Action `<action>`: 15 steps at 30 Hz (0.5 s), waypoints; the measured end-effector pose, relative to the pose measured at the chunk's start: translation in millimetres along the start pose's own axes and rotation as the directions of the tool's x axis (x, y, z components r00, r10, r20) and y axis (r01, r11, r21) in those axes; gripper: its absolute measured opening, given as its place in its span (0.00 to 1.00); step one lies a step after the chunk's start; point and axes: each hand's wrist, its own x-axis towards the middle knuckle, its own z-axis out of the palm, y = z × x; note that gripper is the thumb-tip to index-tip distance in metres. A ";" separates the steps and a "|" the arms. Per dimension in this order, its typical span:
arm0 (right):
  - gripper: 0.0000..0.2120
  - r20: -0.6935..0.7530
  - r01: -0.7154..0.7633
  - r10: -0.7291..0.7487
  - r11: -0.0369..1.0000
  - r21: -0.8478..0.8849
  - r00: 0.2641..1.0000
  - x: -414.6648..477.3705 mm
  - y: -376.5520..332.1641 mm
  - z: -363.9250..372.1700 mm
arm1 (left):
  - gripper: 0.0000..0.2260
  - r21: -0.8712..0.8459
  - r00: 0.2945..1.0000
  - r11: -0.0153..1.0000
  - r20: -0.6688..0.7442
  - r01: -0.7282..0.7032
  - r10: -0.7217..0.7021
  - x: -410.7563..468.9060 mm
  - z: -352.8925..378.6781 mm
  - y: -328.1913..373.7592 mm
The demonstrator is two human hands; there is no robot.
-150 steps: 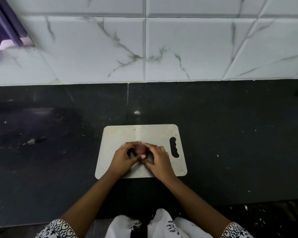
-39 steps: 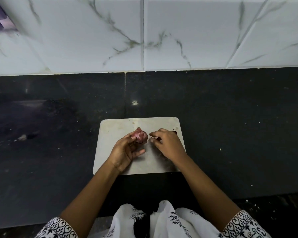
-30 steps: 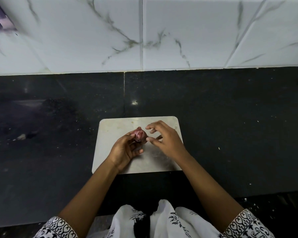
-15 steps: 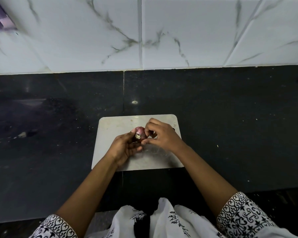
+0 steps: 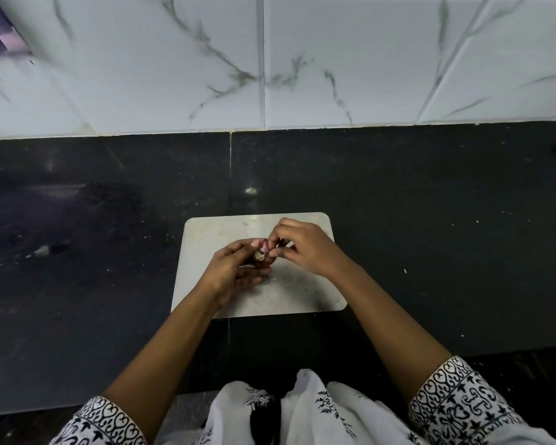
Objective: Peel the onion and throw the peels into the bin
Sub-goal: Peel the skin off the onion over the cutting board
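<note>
i hold the small reddish-purple onion [image 5: 263, 253] in my left hand [image 5: 235, 270], fingers curled around it, just above the pale rectangular cutting board [image 5: 206, 248] on the black stone counter [image 5: 430, 220]. my right hand [image 5: 305, 248] pinches together at the onion's far right side, its grip closed on the skin. white marble-veined tiles [image 5: 334, 59] rise behind the counter's far edge.

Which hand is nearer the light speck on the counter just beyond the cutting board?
Right. The right hand lies just below the speck; the left hand, cradling the onion, sits lower.
</note>
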 end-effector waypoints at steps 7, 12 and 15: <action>0.03 -0.016 -0.001 0.001 1.000 -0.022 1.000 -0.7 -5.6 8.1 | 0.14 0.049 1.000 0.999 -0.015 -0.021 0.022 0.5 -1.4 2.1; 0.03 -0.087 -0.130 0.134 0.990 0.048 0.987 -8.2 -3.4 16.2 | 0.09 -0.030 0.995 0.995 -0.051 -0.092 0.090 0.3 -1.0 -3.9; 0.08 -0.184 -0.260 0.303 0.939 0.225 0.935 -10.0 -9.7 22.6 | 0.07 -0.056 0.988 0.989 -0.081 -0.135 0.131 -0.1 1.1 -7.8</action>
